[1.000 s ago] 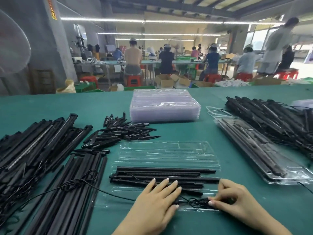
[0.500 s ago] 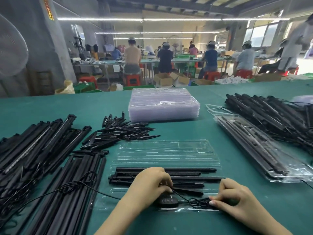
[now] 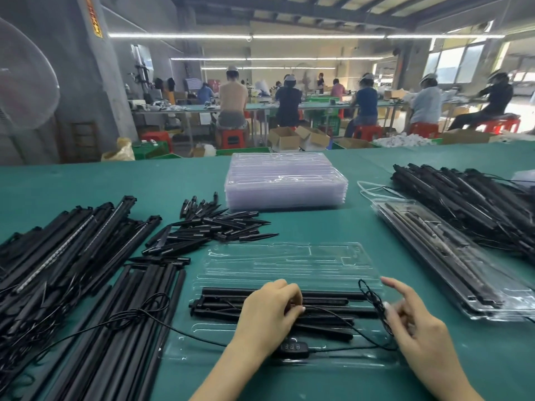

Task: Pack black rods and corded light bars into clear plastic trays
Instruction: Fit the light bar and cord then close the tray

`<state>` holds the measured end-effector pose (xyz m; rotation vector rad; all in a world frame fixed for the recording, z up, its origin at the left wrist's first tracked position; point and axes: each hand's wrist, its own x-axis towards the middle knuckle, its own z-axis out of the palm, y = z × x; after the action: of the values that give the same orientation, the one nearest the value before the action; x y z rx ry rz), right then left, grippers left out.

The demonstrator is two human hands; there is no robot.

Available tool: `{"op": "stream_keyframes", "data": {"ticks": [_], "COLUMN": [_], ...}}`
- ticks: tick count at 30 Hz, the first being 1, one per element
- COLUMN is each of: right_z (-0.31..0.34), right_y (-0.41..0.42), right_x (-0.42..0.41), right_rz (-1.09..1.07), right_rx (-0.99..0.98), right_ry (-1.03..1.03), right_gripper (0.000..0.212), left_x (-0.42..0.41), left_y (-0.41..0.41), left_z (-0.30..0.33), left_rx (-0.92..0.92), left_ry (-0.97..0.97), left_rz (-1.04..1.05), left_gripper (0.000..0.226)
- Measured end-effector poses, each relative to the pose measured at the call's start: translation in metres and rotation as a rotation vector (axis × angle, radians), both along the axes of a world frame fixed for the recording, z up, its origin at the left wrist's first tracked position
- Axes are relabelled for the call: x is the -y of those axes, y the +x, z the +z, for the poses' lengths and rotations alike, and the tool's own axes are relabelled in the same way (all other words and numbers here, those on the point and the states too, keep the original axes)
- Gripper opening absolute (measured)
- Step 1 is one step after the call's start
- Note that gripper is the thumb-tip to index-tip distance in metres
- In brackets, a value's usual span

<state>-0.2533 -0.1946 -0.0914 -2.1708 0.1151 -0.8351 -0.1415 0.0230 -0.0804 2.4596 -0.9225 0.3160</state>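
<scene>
An open clear plastic tray [image 3: 289, 261] lies in front of me on the green table. Its near half holds several black rods and light bars [image 3: 324, 296] laid side by side. My left hand [image 3: 269, 314] rests on them with fingers curled over the bars and the thin cord. My right hand [image 3: 414, 334] holds a bundled loop of black cord [image 3: 373, 299] lifted above the tray's right end. A small black controller [image 3: 292, 347] on the cord sits in the tray's near edge, below my left wrist.
Piles of black light bars [image 3: 58, 256] and rods [image 3: 115, 328] lie at left, short black spikes [image 3: 214, 227] behind them. A stack of clear trays [image 3: 285, 180] stands at the back centre. A filled closed tray [image 3: 451, 256] and more corded bars [image 3: 477, 204] lie at right.
My right hand has lifted the cord bundle off the tray's near edge, up and to the right. My left hand has slid further onto the bars.
</scene>
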Motion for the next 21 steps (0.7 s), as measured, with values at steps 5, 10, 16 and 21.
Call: {"op": "stream_keyframes", "data": {"ticks": [5, 10, 16, 21], "right_z": [0.005, 0.008, 0.01, 0.019], "right_y": [0.001, 0.001, -0.01, -0.012], "right_x": [-0.001, 0.009, 0.013, 0.034], "right_rz": [-0.131, -0.243, -0.154, 0.016], "right_rx": [-0.067, -0.023, -0.168, -0.406], "right_ry": [0.037, 0.175, -0.292, -0.628], "right_gripper": [0.042, 0.048, 0.036, 0.047], "left_x": [0.008, 0.017, 0.011, 0.003], "left_y": [0.006, 0.015, 0.02, 0.012], "left_z": [-0.006, -0.004, -0.004, -0.003], "left_rx": [0.033, 0.067, -0.001, 0.101], "left_ry": [-0.056, -0.046, 0.011, 0.278], "left_rz": [0.112, 0.138, -0.011, -0.084], "left_gripper": [0.013, 0.012, 0.02, 0.037]}}
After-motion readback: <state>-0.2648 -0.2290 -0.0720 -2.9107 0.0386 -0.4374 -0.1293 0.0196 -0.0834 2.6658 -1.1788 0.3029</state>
